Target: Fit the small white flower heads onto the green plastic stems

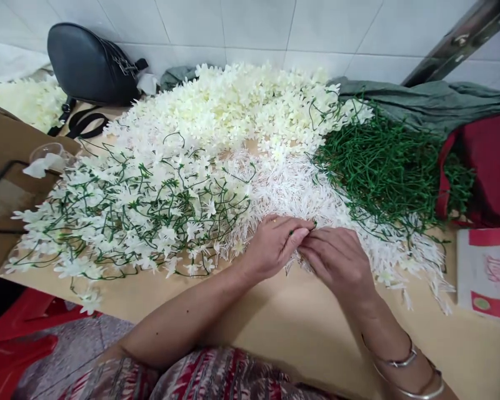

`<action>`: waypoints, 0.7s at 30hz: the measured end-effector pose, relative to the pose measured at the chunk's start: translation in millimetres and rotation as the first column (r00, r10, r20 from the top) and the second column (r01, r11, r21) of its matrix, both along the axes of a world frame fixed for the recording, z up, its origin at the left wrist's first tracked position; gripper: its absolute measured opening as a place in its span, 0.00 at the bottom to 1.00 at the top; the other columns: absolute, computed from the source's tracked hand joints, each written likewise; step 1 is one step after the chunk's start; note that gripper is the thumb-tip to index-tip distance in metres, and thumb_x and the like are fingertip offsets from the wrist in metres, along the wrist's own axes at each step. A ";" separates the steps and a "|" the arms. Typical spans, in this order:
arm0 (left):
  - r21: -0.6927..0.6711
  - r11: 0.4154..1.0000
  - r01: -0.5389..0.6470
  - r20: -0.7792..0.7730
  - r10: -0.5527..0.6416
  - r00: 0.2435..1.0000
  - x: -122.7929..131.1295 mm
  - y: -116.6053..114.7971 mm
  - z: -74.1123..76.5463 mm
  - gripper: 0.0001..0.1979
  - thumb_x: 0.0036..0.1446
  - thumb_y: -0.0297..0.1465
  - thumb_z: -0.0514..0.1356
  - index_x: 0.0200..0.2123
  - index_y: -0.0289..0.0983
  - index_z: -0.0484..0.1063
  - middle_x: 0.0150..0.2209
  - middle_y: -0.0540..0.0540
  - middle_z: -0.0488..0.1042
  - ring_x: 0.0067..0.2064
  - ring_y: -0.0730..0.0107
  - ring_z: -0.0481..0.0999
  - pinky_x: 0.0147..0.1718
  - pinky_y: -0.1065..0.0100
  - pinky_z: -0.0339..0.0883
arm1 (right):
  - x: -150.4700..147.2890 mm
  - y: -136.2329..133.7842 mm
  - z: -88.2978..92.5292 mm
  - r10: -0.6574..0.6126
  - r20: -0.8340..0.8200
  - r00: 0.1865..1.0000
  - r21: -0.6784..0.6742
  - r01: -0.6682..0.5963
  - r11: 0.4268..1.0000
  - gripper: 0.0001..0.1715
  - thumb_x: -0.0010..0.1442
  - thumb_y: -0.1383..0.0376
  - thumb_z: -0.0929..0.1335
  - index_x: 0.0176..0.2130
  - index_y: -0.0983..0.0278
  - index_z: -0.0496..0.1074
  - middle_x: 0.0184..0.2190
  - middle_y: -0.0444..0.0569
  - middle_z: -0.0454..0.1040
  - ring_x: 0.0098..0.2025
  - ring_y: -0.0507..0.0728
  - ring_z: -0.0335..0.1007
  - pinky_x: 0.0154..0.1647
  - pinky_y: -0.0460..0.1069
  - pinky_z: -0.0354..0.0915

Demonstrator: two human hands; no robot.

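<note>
My left hand (275, 244) is closed in a pinch in front of the white pile, with small green ends of an artificial flower stem (315, 223) showing at its fingertips. My right hand (339, 258) meets it there, its fingers pressed together; what they grip is hidden. Just beyond both hands lies a heap of thin white artificial stamens (289, 186). To the left spreads a pile of white artificial flowers on green stems (162, 205). Loose cream-white petals (241, 105) are heaped at the back, and bare green plastic stems (387, 166) at the right.
A black bag (91, 66) stands at the back left against the tiled wall. A cardboard box (12, 144) borders the left side. On the right are a dark red bag (487, 166) and a red-and-white box (487, 275). Red stools (20, 328) stand below the table's left edge.
</note>
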State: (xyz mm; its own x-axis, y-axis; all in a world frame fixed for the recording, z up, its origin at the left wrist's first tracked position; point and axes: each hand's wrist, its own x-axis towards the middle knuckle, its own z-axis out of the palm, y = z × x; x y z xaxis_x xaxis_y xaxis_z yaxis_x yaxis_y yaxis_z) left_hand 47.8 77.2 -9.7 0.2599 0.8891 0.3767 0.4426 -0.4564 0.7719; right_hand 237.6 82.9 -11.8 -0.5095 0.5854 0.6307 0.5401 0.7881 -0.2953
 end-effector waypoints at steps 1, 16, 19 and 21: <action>-0.012 1.000 0.000 -0.007 0.000 1.000 -0.2 -0.3 0.5 0.21 0.77 0.40 0.46 0.50 0.39 0.78 0.47 0.43 0.84 0.49 0.64 0.83 0.54 0.58 0.69 | 0.3 -0.5 -0.1 0.004 0.005 1.000 -0.003 -0.004 1.000 0.13 0.63 0.71 0.73 0.48 0.58 0.76 0.40 0.51 0.85 0.43 0.61 0.81 0.46 0.58 0.72; 0.068 0.998 -0.020 0.041 0.017 0.999 3.0 0.6 -7.6 0.22 0.77 0.41 0.46 0.50 0.38 0.78 0.46 0.42 0.85 0.48 0.64 0.84 0.55 0.58 0.73 | 2.3 3.5 1.8 -0.005 0.033 0.999 0.146 0.000 0.989 0.09 0.64 0.69 0.73 0.44 0.59 0.73 0.35 0.48 0.83 0.36 0.58 0.78 0.42 0.55 0.67; 0.086 0.996 -0.018 0.047 0.014 0.999 5.3 2.0 -8.4 0.23 0.76 0.42 0.46 0.51 0.37 0.78 0.46 0.41 0.85 0.49 0.62 0.84 0.55 0.57 0.74 | 4.7 5.6 0.1 -0.032 0.034 0.999 0.172 0.026 0.985 0.07 0.64 0.69 0.73 0.43 0.60 0.73 0.34 0.48 0.82 0.35 0.58 0.77 0.42 0.55 0.67; 0.090 0.996 -0.001 0.025 -0.001 1.000 6.7 3.2 -8.7 0.23 0.76 0.42 0.46 0.51 0.37 0.78 0.47 0.40 0.84 0.50 0.61 0.84 0.55 0.56 0.74 | 6.0 6.7 -0.8 -0.048 0.024 0.999 0.182 0.043 0.982 0.06 0.65 0.68 0.73 0.42 0.60 0.73 0.33 0.48 0.82 0.35 0.58 0.76 0.41 0.55 0.66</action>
